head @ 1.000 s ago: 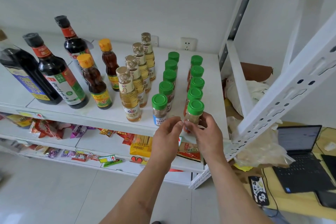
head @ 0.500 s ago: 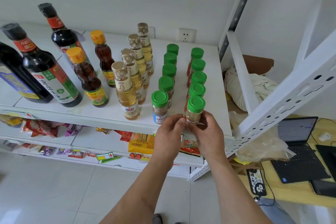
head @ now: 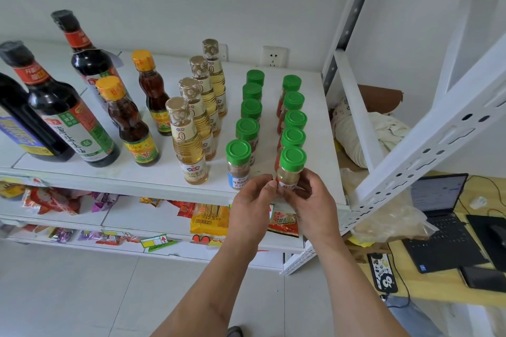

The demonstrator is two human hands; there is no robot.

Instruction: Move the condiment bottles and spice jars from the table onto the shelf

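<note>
A green-capped spice jar (head: 290,169) stands at the front of the right-hand jar row on the white shelf (head: 153,175). My left hand (head: 253,205) pinches its lower left side and my right hand (head: 312,202) wraps its base from the right. Behind it run two rows of several green-capped jars (head: 294,119); another jar (head: 237,164) heads the left row. Left of these stand pale vinegar bottles (head: 189,139), orange-capped oil bottles (head: 128,123) and dark soy sauce bottles (head: 63,117).
Lower shelves hold snack packets (head: 209,219). A slanted white shelf post (head: 427,145) crosses the right side. Behind it lie bags (head: 364,137). A wooden table at the right carries a laptop (head: 443,221) and a phone (head: 382,272). Grey floor tiles lie below.
The view has shifted slightly; both hands stay on the front right jar, which looks turned a little and sits at the shelf's front edge.
</note>
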